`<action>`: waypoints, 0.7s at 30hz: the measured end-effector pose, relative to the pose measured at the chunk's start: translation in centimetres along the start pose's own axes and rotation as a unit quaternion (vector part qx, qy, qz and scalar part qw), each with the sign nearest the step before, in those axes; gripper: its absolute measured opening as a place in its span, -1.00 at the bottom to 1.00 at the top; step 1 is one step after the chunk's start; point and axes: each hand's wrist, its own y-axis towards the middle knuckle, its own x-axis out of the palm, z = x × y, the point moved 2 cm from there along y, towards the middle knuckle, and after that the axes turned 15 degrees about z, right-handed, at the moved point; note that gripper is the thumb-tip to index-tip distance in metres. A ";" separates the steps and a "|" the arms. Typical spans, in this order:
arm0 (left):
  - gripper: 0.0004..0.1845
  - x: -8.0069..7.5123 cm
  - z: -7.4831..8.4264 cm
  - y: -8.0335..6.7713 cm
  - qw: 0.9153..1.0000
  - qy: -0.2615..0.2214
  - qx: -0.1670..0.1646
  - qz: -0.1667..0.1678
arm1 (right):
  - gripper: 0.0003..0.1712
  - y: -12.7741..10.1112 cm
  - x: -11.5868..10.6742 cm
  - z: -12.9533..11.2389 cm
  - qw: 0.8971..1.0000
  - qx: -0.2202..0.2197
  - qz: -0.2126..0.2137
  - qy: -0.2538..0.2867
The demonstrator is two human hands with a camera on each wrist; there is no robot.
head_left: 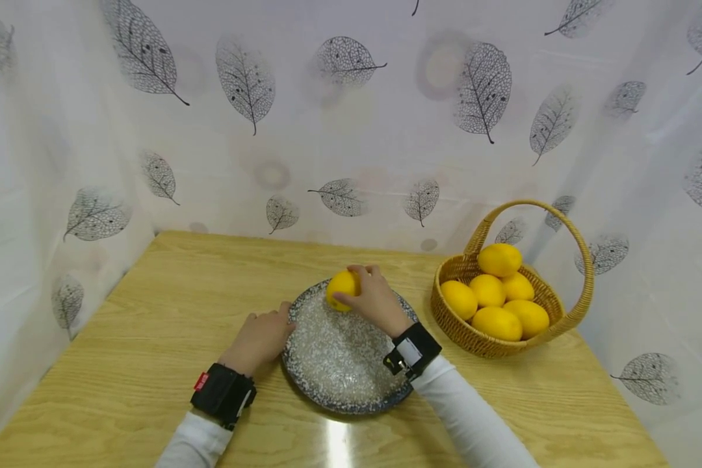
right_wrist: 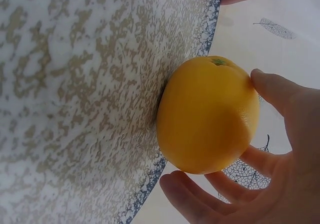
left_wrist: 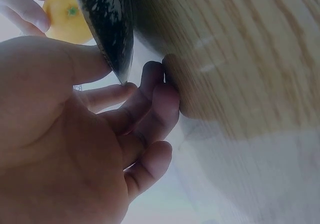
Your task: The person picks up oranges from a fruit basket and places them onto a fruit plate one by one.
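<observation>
Sideways — fruit (right_wrist: 207, 116), stem (right_wrist: 218, 62) toward left hand (head_left: 262, 337)

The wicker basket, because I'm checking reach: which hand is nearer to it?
Right. The right hand, holding a yellow fruit at the far side of the plate, is left of the wicker basket; the left hand, at the plate's left edge, is farther left.

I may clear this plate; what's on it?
At the far rim of the plate, the right hand holds a yellow fruit on or just above the surface; the left hand grips the edge. The part beneath fruit and hand is hidden in the head view.
</observation>
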 end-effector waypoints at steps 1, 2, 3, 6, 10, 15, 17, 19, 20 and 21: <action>-0.47 -0.1 0.0 0.0 1.000 -0.002 -0.001 0.000 | -0.14 0.0 0.0 0.0 1.000 -0.001 0.000 -0.001; -0.47 -0.1 -0.1 -0.1 1.000 -0.003 -0.001 -0.002 | -0.15 0.1 0.0 0.0 1.000 -0.002 -0.001 -0.001; -0.47 -0.1 -0.1 -0.1 1.000 -0.002 -0.001 -0.002 | -0.16 0.1 0.0 0.0 1.000 -0.003 -0.001 -0.002; -0.48 -0.3 -0.2 -0.2 1.000 0.000 0.004 -0.004 | -0.19 0.2 0.0 0.2 1.000 -0.004 -0.003 -0.003; -0.49 -0.1 -0.3 0.0 1.000 -0.007 0.024 0.006 | -0.21 0.2 -0.3 0.4 1.000 -0.004 -0.007 0.002; -0.49 0.1 -0.4 0.2 0.999 -0.018 0.039 0.012 | -0.28 0.6 -1.4 0.5 1.000 -0.015 -0.012 -0.020; -0.49 0.2 -0.4 0.2 0.999 -0.023 0.036 0.010 | -0.33 1.0 -2.1 0.6 0.999 -0.018 -0.016 -0.029; -0.49 0.2 -0.4 0.2 0.999 -0.027 0.034 0.008 | -0.37 1.4 -3.0 0.9 0.999 -0.022 -0.020 -0.035; -0.49 0.3 -0.4 0.2 0.999 -0.027 0.034 0.007 | -0.39 1.6 -3.5 1.1 0.999 -0.022 -0.022 -0.036; -0.49 0.3 -0.4 0.2 0.999 -0.026 0.034 0.007 | -0.40 1.8 -4.0 1.3 0.999 -0.020 -0.026 -0.035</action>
